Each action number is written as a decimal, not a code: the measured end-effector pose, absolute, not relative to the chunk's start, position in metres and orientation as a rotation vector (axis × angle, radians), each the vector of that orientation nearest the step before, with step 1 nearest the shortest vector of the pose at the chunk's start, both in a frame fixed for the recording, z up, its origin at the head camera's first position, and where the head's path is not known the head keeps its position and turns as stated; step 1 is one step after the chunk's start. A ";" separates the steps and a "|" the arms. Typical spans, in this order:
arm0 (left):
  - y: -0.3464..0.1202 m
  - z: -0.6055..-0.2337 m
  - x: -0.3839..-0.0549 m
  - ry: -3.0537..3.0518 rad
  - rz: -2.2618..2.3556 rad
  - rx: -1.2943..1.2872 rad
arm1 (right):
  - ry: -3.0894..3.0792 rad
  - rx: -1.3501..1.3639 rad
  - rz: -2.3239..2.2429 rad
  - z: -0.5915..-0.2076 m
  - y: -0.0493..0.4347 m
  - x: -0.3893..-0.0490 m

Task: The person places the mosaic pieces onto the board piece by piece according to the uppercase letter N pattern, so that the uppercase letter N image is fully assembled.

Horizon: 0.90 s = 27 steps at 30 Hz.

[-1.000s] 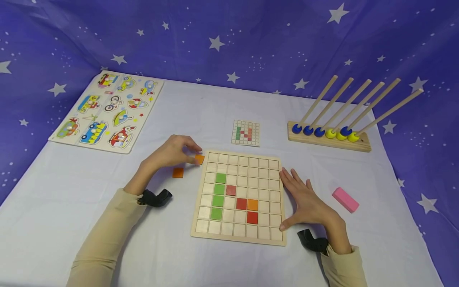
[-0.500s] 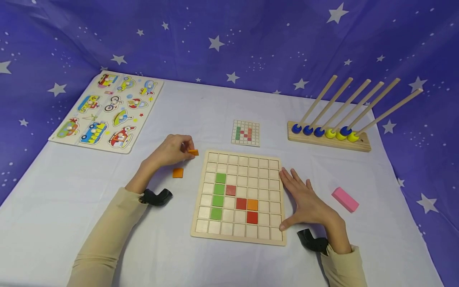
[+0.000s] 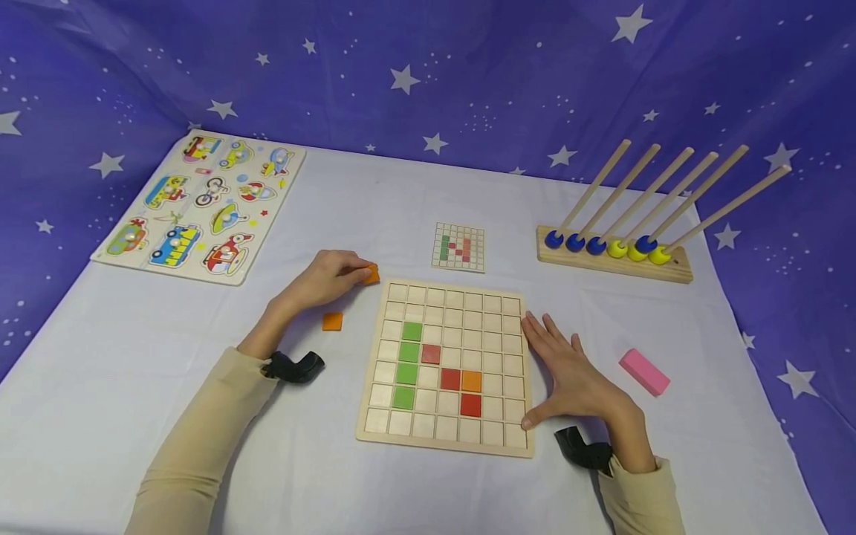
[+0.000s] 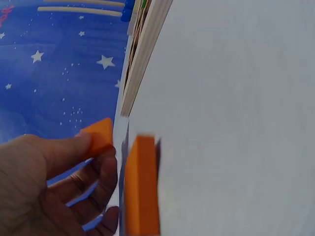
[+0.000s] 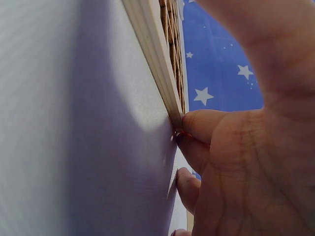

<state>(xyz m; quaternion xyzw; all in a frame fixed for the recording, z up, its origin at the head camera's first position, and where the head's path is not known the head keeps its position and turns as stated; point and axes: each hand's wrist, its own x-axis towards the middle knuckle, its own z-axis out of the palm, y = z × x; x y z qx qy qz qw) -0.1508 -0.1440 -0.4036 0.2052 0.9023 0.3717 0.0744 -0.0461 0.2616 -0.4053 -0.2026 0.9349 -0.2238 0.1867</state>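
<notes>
My left hand pinches an orange square tile between thumb and fingers, just off the far left corner of the wooden grid board. A second orange tile lies on the cloth below that hand. Against the board's right edge rests my right hand, fingers spread, thumb and fingertips touching the rim. Set in the board are a column of several green tiles, three red tiles on a diagonal, and one orange tile.
Behind the board lies a small pattern card with coloured squares. A vehicle peg puzzle is at the back left. At the back right stands a wooden bead rack with tall rods. A pink block lies right of my right hand.
The left hand first drew back from the board with the tile, which turned edge-on, then came slightly right again with the tile tilted flatter. The right hand stayed put.
</notes>
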 end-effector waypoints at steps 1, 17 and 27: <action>-0.141 -0.402 -0.150 2.695 1.132 0.594 | 2.632 -0.571 -0.629 -0.405 0.262 -0.046; -0.067 -0.391 -0.126 2.186 1.490 0.690 | 2.621 -0.557 -0.646 -0.404 0.261 -0.046; -0.023 -0.397 -0.112 2.046 1.380 0.763 | 2.613 -0.544 -0.647 -0.404 0.261 -0.047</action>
